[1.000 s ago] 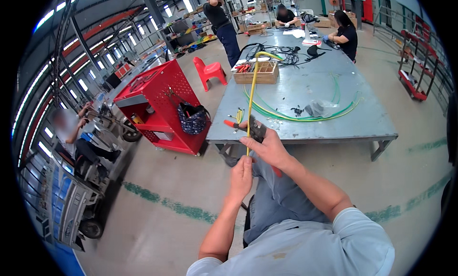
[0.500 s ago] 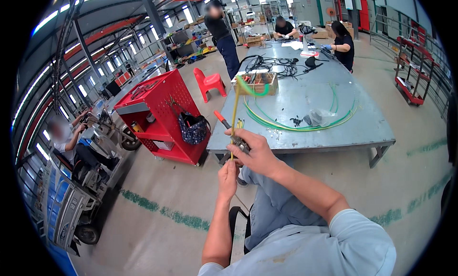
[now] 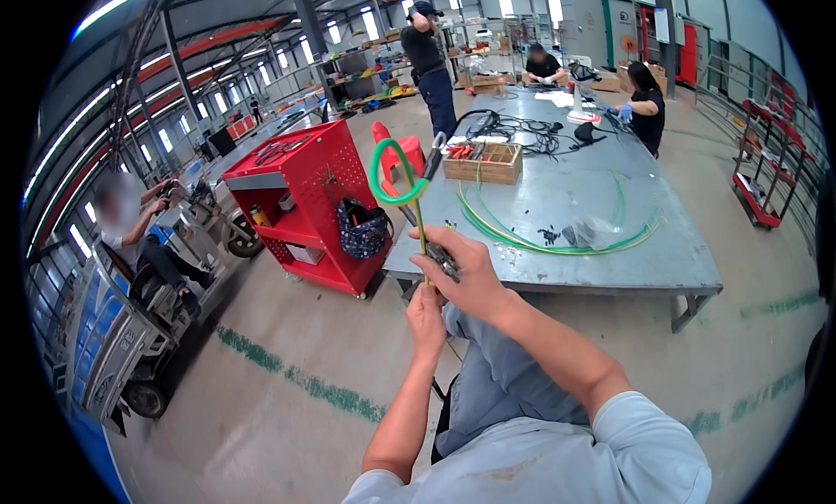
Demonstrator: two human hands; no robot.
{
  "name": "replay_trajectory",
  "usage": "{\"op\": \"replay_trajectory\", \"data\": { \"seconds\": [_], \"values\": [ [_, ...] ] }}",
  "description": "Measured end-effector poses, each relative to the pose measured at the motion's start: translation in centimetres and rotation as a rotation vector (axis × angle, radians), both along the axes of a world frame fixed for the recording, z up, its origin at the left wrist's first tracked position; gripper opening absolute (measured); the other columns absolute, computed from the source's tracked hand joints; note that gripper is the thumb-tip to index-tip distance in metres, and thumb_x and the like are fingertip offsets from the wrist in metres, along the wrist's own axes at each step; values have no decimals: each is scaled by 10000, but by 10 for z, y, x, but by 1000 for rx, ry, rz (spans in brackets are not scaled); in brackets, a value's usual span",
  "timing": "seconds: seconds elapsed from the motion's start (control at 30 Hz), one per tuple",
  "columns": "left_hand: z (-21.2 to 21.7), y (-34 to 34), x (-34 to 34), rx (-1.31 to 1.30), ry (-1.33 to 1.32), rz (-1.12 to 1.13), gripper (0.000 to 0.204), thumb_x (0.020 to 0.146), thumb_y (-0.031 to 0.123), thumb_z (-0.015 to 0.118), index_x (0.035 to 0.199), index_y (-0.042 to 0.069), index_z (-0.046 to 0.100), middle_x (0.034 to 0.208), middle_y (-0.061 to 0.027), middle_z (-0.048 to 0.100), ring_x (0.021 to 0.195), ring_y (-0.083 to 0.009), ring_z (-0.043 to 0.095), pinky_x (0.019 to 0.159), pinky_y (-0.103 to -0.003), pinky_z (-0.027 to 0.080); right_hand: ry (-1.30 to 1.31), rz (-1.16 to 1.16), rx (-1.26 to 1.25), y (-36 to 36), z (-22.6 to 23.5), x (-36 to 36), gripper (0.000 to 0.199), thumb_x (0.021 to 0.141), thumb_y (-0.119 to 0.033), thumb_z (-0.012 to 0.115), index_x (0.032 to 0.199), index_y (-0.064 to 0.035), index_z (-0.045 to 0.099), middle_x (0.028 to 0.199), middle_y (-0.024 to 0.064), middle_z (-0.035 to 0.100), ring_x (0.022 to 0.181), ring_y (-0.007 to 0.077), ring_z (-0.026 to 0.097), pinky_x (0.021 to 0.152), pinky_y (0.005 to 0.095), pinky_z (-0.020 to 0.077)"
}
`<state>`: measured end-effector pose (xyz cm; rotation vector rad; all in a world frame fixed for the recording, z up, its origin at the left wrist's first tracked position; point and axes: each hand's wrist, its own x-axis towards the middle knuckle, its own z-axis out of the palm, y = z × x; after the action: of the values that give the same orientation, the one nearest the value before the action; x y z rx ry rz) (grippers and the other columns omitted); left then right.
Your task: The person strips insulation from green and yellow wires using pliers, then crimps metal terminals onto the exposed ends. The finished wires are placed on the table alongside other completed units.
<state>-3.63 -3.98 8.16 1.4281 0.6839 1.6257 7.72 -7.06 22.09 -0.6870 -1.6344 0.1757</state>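
My left hand (image 3: 426, 319) is closed, pinching a yellow-green wire (image 3: 375, 166) low down, just under my right hand. That wire rises past both hands and curls into a green loop, with a dark piece and a pale, hook-like tip at its end. My right hand (image 3: 475, 273) is wrapped round a hand tool (image 3: 445, 262) that looks like pliers, with dark metal and an orange-red handle end pointing up and left. The tool lies against the wire. My fingers hide its jaws, so whether they grip the wire is unclear.
Ahead stands a metal table (image 3: 610, 260) bearing coiled green wires (image 3: 557, 250), a plastic bag (image 3: 592, 234), a wooden box (image 3: 488, 169) and black cables (image 3: 522, 125). A red tool cart (image 3: 305, 186) and red stool (image 3: 405, 156) stand left. Several people are nearby.
The wire's upper part has swung left and now forms a rounder loop, with its dark end showing. My view has shifted slightly. Both hands keep their hold.
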Motion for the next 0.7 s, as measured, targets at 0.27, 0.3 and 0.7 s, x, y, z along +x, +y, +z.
{"op": "replay_trajectory", "data": {
  "seconds": [0.27,0.3,0.7],
  "values": [
    [-2,5,11,-10,-81,-115,500,1162,407,393,967,17,639,741,54,477,652,-48,388,577,-254,304,-11,-21,108,12,24,-11,368,921,-43,771,1276,-28,675,878,73,677,718,142,604,666,299,500],
    [0,1,11,-19,-61,-98,505,1163,403,394,957,16,644,728,57,472,644,-47,385,573,-253,301,1,-13,58,11,23,-8,366,923,-43,770,1275,-27,674,842,60,654,701,129,583,651,294,487],
    [-7,-2,10,-22,53,-117,524,1163,399,393,936,14,666,683,54,454,622,-46,390,565,-252,298,81,20,-79,15,12,4,344,947,-82,759,1274,-24,670,733,-15,563,662,74,511,606,265,428]
  ]
}}
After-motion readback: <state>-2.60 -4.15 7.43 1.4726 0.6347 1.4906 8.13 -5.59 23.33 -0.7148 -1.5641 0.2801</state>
